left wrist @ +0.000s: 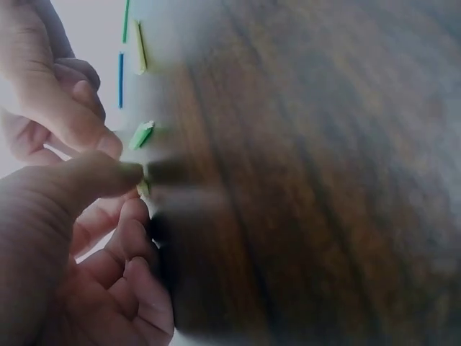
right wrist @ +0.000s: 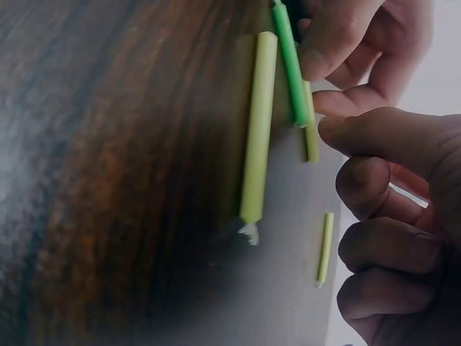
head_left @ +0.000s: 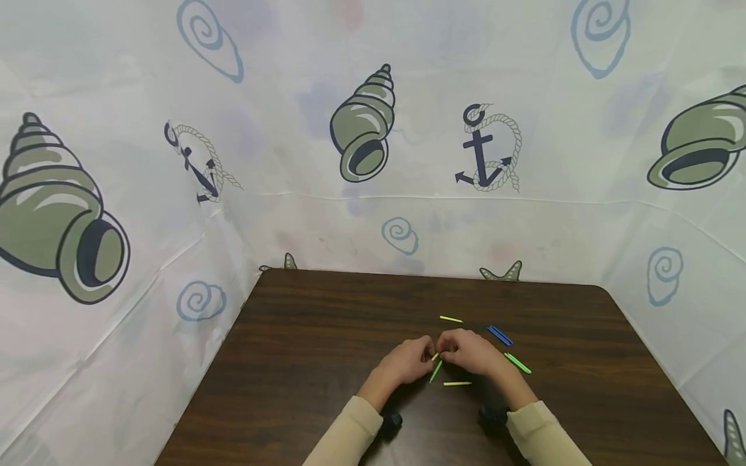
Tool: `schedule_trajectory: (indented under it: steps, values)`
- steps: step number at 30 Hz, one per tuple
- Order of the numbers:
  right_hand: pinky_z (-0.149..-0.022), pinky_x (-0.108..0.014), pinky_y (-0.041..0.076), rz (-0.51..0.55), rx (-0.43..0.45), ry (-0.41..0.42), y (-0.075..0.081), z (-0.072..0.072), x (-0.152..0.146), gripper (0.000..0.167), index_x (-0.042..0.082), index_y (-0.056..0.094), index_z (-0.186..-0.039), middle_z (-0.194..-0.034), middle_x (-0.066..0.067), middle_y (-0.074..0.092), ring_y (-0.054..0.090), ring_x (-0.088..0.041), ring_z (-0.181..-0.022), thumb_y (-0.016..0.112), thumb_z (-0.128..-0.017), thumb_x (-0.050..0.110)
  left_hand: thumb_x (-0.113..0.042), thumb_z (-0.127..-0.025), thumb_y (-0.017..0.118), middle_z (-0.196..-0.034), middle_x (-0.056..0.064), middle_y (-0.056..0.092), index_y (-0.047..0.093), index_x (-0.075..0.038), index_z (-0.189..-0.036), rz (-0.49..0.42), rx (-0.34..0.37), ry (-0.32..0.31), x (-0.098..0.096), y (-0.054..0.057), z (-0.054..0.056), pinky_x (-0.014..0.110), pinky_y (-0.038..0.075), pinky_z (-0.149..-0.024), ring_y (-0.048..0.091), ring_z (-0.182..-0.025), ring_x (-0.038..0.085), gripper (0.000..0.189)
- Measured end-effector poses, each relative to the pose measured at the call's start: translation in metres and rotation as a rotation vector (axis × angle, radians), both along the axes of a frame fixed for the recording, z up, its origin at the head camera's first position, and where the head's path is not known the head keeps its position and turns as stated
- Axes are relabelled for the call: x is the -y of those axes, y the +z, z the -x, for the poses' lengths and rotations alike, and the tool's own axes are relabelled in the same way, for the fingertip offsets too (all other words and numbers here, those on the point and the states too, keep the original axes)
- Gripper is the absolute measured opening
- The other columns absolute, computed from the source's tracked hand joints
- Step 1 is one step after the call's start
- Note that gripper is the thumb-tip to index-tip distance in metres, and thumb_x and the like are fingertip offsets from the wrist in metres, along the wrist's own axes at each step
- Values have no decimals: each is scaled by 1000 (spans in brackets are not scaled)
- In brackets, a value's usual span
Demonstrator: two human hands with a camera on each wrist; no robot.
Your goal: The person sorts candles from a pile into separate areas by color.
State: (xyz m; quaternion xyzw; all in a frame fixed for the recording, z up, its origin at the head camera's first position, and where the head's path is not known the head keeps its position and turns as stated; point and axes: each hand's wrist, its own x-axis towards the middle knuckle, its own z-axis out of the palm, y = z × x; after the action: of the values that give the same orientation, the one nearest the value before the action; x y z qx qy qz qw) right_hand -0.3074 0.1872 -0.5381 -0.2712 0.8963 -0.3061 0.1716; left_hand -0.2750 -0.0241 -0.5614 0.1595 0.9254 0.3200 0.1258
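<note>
My left hand (head_left: pixel 411 360) pinches a thin yellow candle (right wrist: pixel 310 133) between thumb and finger, low over the table. Close by, my right hand (head_left: pixel 468 353) has its fingers bent and its thumb tip beside that candle. Whether it grips the candle, I cannot tell. Just below the fingertips lies a slanted green candle (head_left: pixel 435 371), its end against the yellow one in the right wrist view. Nearer to me another yellow candle (head_left: pixel 457 384) lies crosswise, a white wick at one end.
Behind the hands lies a yellow candle (head_left: pixel 451 319). To the right are two blue candles (head_left: pixel 500 335) side by side, then two green candles (head_left: pixel 517 363) by the right forearm. The brown table (head_left: pixel 280 369) stands against a shell-printed cloth (head_left: pixel 291 155).
</note>
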Motion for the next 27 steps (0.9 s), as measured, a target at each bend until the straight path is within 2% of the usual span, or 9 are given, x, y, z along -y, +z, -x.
schedule_trajectory:
  steps: [7,8,15,19,20,23,24,26,27]
  values:
    - [-59,-30,41,-27,-5,-41,-1,0,6,6,19,74,-104,-76,4,61,53,-14,-65,75,-100,14,-15,-101,66,-83,-5,60,62,-21,-108,25,-68,-3,4,-3,2,32,44,-60,53,-66,13,10]
    - [-59,-31,42,-29,-4,-46,-1,0,7,5,18,74,-103,-76,4,61,53,-14,-65,75,-100,15,-16,-102,67,-82,-5,60,62,-21,-107,19,-58,2,4,3,0,32,44,-59,53,-66,13,9]
    - [-59,-32,41,-55,-8,-72,-5,1,11,7,20,72,-97,-76,4,61,53,-14,-65,76,-99,15,-16,-103,68,-82,-5,60,63,-20,-108,76,-51,29,3,13,-4,29,44,-61,54,-66,13,8]
    - [-59,-32,41,-72,-14,-73,-7,1,11,11,22,70,-94,-75,4,60,53,-14,-64,75,-99,14,-19,-103,66,-78,-6,56,61,-20,-108,44,-49,18,4,7,-3,30,43,-59,51,-63,12,7]
    - [-59,-32,41,-73,-13,-72,-7,2,11,11,22,70,-94,-75,4,60,53,-14,-64,75,-99,13,-20,-104,65,-78,-6,56,60,-20,-108,37,-54,17,5,1,-2,30,43,-58,51,-63,12,6]
    - [-59,-32,41,-69,-6,-67,-7,1,10,12,21,69,-94,-75,4,60,53,-14,-64,74,-99,13,-23,-105,64,-75,-5,55,59,-21,-106,-5,-30,17,6,-2,-1,30,41,-57,50,-61,12,6]
    - [-59,-32,41,-64,-3,-65,-7,1,10,11,21,68,-94,-75,4,60,53,-14,-64,74,-99,12,-24,-105,65,-75,-5,55,58,-20,-104,-19,-18,20,6,1,-3,30,41,-57,50,-60,12,7]
    - [-59,-31,41,-53,-1,-61,-7,1,10,11,20,68,-94,-76,4,60,53,-14,-64,73,-99,12,-25,-106,64,-76,-5,56,59,-20,-102,-24,-5,21,6,-1,-3,29,41,-57,50,-61,11,8]
    - [-59,-31,41,-50,-1,-59,-6,0,10,10,19,68,-94,-76,4,60,52,-13,-64,73,-99,12,-26,-105,65,-76,-6,57,59,-20,-100,-31,10,21,6,4,-5,29,41,-58,50,-61,11,10]
